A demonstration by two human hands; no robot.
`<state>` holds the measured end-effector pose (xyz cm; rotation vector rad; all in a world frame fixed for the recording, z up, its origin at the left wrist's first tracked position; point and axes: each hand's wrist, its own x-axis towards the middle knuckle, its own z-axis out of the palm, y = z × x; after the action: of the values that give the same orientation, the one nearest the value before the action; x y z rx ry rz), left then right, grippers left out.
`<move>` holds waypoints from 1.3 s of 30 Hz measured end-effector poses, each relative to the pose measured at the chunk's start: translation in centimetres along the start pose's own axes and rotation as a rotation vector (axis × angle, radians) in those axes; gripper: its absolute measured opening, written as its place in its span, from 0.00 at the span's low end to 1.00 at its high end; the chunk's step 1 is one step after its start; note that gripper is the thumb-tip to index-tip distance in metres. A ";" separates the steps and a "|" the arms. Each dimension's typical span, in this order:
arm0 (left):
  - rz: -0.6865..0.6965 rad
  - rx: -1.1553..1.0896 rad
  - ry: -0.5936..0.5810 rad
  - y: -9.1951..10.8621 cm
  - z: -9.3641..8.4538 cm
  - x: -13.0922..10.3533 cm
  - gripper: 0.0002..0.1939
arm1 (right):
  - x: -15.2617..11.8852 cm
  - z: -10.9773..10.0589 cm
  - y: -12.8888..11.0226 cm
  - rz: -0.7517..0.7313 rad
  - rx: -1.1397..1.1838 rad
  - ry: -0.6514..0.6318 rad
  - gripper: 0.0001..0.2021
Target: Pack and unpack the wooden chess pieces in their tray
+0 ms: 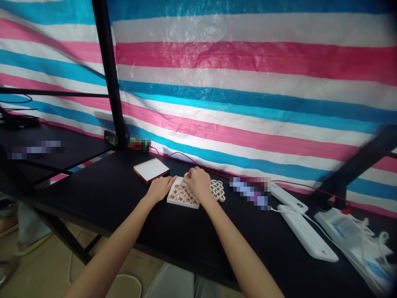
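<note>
A shallow white box (182,204) on the black table holds rows of round Chinese chess pieces (180,193) with red characters. My left hand (159,188) is closed on the box's left edge, its fingers partly hidden. Over the box's right side, my right hand (199,182) curls down, its fingertips pinched around a pale chess piece (187,175) near the back edge. To the right of that hand, loose chess pieces (218,189) with dark characters lie close together on the table; my hand covers some of them.
Behind my left hand lies a box lid (151,170), white inside with reddish-brown sides. White power strips (305,234) and cables lie to the right, beside a white plastic bag (356,236). A thin red cable (182,154) runs along the striped sheet (248,95). A black post (110,74) stands at left.
</note>
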<state>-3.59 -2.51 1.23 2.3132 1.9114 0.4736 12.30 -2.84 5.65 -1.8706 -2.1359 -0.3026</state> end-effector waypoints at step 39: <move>0.036 0.188 -0.038 0.3 0.1 0.4 0.25 | -9.9 2.0 11.3 -0.239 0.067 0.145 0.10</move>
<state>-3.28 -2.21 1.31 2.4538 1.9781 0.2604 24.50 -9.83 -0.05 -1.5097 -2.2409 -0.3987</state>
